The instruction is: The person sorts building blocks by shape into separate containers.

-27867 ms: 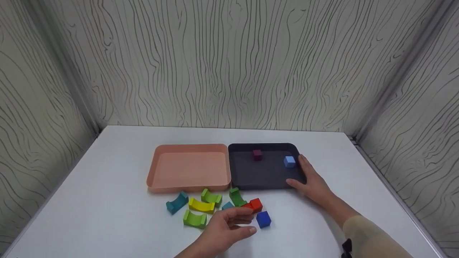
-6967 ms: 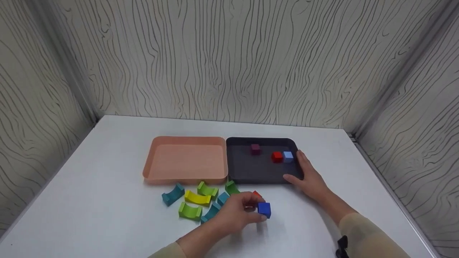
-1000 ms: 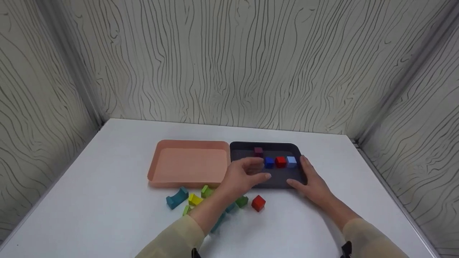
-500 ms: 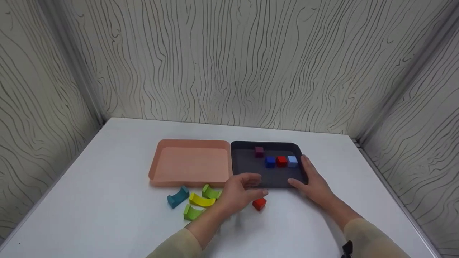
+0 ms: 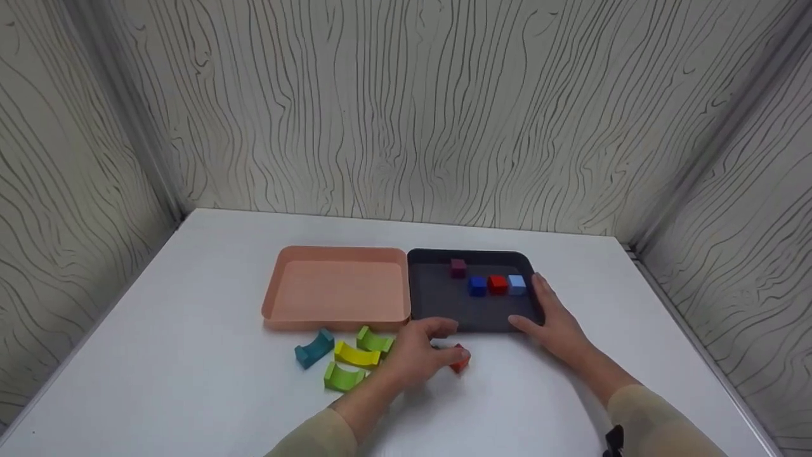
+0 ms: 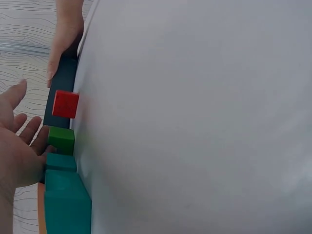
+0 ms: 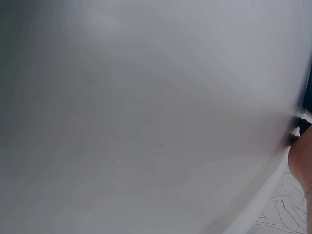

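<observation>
My left hand (image 5: 412,357) hovers over the loose blocks, fingers spread and holding nothing. Its thumb overlaps the red cube (image 5: 462,360) on the table in the head view; in the left wrist view that red cube (image 6: 65,104) stands apart from the fingers, beyond a green block (image 6: 61,140) and teal blocks (image 6: 68,202), which the hand hides from the head view. My right hand (image 5: 555,327) rests at the right end of the dark tray (image 5: 438,311), thumb on the near rim and straight fingers along the side. Inside sit maroon (image 5: 458,268), blue (image 5: 478,287), red (image 5: 498,285) and light blue (image 5: 517,285) cubes.
A pink tray (image 5: 336,295) adjoins the dark tray on its left, with nothing in it. In front of it lie curved blocks: teal (image 5: 315,349), yellow (image 5: 357,355) and two lime green, one nearer (image 5: 343,378). Patterned panels (image 5: 393,114) wall in the white table.
Since the oldest frame, a red cube and the blue cube have gone into the dark tray. My left hand has just drawn back from the tray toward the remaining red cube; my right hand stays put.
</observation>
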### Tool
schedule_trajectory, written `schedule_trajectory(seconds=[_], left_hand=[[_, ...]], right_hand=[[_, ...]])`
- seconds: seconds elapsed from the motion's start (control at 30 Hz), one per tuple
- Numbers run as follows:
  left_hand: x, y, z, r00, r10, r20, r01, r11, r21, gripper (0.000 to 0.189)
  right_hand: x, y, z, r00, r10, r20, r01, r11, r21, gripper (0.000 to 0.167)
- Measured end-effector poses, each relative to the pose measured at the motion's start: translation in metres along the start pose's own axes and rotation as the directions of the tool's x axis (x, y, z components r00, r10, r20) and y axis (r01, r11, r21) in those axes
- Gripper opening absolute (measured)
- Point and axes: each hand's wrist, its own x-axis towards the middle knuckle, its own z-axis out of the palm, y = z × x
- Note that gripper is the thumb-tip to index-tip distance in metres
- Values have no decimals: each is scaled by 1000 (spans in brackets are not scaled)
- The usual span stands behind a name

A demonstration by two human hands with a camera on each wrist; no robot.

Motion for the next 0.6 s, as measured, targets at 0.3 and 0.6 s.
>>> schedule_trajectory(seconds=[0.3,0.6], left_hand=[[-1,2,4,999,-35,-12,36,999,40,49],[-1,1,6,998,-51,-24,52,996,69,49]], right_hand=[[-1,1,-1,1000,3,2,-3,1000,-9,110],[-1,-1,-2,1000,2,10,-2,1000,-7,109]])
